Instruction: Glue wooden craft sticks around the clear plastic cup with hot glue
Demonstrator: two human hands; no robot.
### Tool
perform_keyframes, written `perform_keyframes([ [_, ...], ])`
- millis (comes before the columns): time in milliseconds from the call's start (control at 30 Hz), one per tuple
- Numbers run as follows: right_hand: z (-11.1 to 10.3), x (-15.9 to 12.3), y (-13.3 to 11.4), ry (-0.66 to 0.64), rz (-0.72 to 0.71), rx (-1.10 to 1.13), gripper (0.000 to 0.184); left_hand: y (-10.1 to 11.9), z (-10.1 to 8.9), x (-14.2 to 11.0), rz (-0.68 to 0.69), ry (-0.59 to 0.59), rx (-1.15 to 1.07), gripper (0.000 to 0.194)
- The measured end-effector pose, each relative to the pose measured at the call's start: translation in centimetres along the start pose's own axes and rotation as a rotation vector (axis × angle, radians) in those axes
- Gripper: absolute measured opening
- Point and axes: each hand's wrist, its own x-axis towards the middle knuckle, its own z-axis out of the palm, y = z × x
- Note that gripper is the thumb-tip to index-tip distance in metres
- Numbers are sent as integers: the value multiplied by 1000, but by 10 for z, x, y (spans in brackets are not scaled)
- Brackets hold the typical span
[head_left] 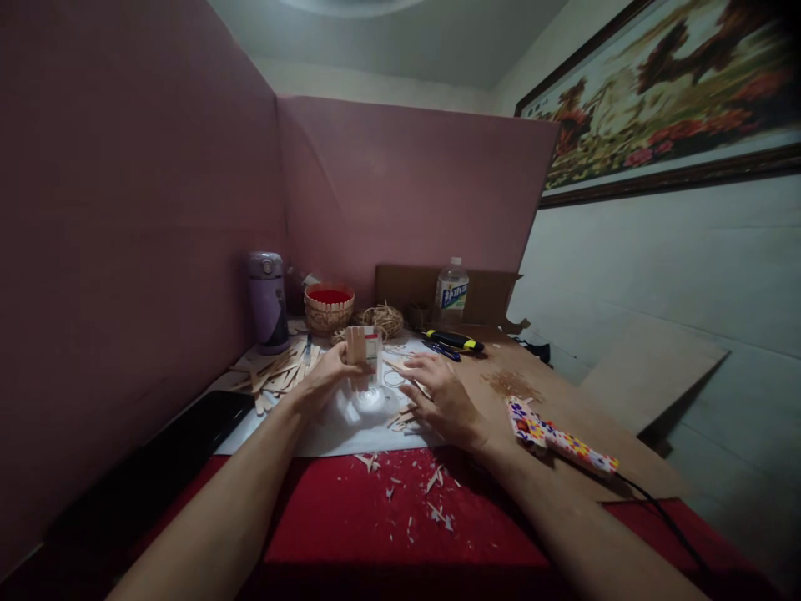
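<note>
My left hand (pixel 331 369) grips a clear plastic container (pixel 376 357) that has a red and white label. Flat wooden craft sticks (pixel 355 345) stand upright side by side against the container's left side, by my fingers. My right hand (pixel 441 396) is to the right of the container, apart from it, with fingers spread over the white paper (pixel 338 430). Cut pieces of craft stick (pixel 404 417) lie just under and beside its fingertips. A loose pile of craft sticks (pixel 279 376) lies to the left of my left hand.
At the back stand a purple flask (pixel 268 305), a stick-edged bowl with red inside (pixel 329 309), a coil of twine (pixel 383 319) and a bottle (pixel 451 292). A yellow-black cutter (pixel 456 340) and a flower-patterned corded tool (pixel 556 438) lie right; a black phone-like slab (pixel 219 417) left.
</note>
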Motion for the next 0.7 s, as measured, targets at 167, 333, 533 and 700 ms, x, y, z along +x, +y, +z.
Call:
perform_keyframes([
  [167,-7,1,-6,208,-35,101,53,12,14,-12,-54,-110,-286,54],
  [333,-15,2,-12,236,-126,83,100,17,32,-23,-98,-251,-263,48],
  [533,-17,2,-19,162,-156,98,107,17,50,-30,-127,-380,-356,53],
  [700,-20,1,-20,136,-132,125,101,19,51,-31,-147,-379,-415,48],
])
